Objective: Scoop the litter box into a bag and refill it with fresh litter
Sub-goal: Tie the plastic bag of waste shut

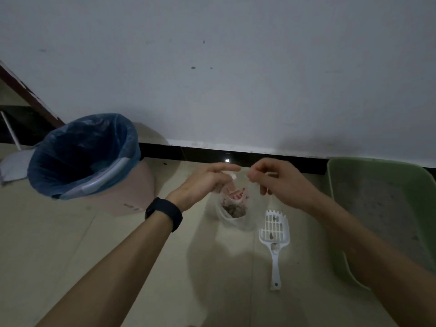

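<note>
Far left stands one bin (82,159) with a blue liner, on the floor (70,244) by the wall. Next comes the left hand (203,182), with a black band (164,214) on its wrist. Its fingers are curled and pinch the top of one thin white bag (233,208). The right hand (278,180) is just beside it, and its fingers pinch the other side of the bag's top, nearly closed. The bag hangs between the two hands, low over the floor, with a small pile of dirty clumps sitting in its bottom. It looks soft, floppy and light, so it could tear or tip; I think the best place to hold it is up by the handles, where the hands are now. To the right of the bag, one white scoop (274,232) lies flat on the floor with a few bits stuck in its slots. Far right is one green litter box (382,208), with a thin layer of grey litter in it.
</note>
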The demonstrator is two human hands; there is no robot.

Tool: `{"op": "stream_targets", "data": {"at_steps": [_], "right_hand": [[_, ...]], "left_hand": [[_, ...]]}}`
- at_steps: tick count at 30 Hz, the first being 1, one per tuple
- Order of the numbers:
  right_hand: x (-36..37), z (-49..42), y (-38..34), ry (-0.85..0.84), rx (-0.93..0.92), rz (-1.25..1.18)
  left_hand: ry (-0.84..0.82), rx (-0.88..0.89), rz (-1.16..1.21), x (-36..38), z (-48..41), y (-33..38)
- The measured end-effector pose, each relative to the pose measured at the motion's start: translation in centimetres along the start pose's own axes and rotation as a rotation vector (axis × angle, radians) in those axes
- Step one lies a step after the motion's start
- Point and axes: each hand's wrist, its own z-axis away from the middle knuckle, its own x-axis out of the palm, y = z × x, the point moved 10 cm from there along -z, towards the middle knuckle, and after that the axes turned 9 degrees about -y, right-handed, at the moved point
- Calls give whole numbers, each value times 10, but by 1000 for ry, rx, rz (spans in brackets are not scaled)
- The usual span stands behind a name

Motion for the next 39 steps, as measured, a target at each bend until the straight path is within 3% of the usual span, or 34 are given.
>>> {"op": "stream_targets", "data": {"at_steps": [4, 7, 11, 16, 20, 23, 26, 28, 32, 34, 36, 39], "right_hand": [[-15, -4, 0, 102, -4, -66], [-24, -1, 2, 218, -11, -30], [-34, 1, 5, 324, -37, -51], [-35, -7, 1, 322, -71, -32], [-41, -9, 12, 369, -60, -113], [-20, -18, 45, 220, 55, -260], [29, -23, 77, -140, 183, 255], [49, -22, 88, -166, 178, 398], [44, -21, 94, 227, 194, -41], [38, -23, 98, 365, 245, -129], [41, -29, 97, 382, 265, -153], [63, -41, 92, 224, 241, -285]], "left_hand": [[-163, 17, -141, 28, -3, 18], [-113, 64, -176, 29, -12, 23], [96, 103, -67, 11, -19, 20], [42, 155, -116, 18, -23, 26], [100, 179, -68, 13, -24, 32], [118, 159, 28, 4, -24, 28], [155, 124, 138, -10, -24, 18], [190, 107, 233, -17, -25, 12], [282, 75, 462, -23, -29, -2], [278, 57, 504, -19, -33, -4], [247, 50, 515, -14, -36, -2], [214, 33, 519, -11, -40, 0]]}}
